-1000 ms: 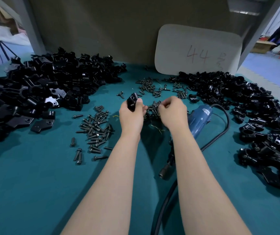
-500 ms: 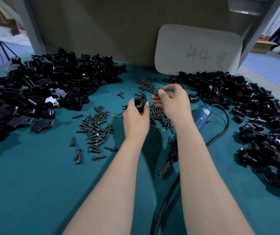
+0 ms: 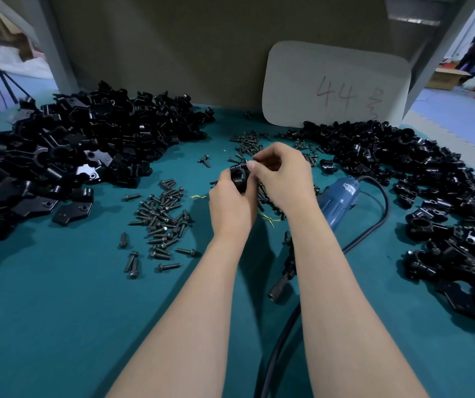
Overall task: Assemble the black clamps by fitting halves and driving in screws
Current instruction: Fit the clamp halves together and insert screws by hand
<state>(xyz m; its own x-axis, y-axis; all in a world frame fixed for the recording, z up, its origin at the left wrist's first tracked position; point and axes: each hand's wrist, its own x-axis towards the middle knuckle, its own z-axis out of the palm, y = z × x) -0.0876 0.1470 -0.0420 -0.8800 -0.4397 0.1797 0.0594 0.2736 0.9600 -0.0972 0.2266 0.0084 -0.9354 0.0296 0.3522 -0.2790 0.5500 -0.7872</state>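
My left hand (image 3: 232, 203) grips a black clamp (image 3: 238, 174) above the middle of the teal table. My right hand (image 3: 283, 176) has its thumb and fingers pinched together at the clamp's top edge, where a small screw seems to sit; the screw itself is mostly hidden by my fingertips. Loose dark screws (image 3: 163, 216) lie scattered left of my hands, and more screws (image 3: 247, 143) lie behind them. A blue electric screwdriver (image 3: 337, 198) lies on the table under my right forearm, its bit end (image 3: 278, 291) pointing toward me.
A big heap of black clamp halves (image 3: 67, 147) fills the left side. Another heap of black clamp parts (image 3: 437, 196) runs down the right. The screwdriver's black cable (image 3: 374, 225) loops right, then toward me. A white card marked 44 (image 3: 335, 84) leans on the back wall.
My right hand rose from the screw pile and came over to the clamp's top. My left hand turned the clamp and drew it slightly nearer.
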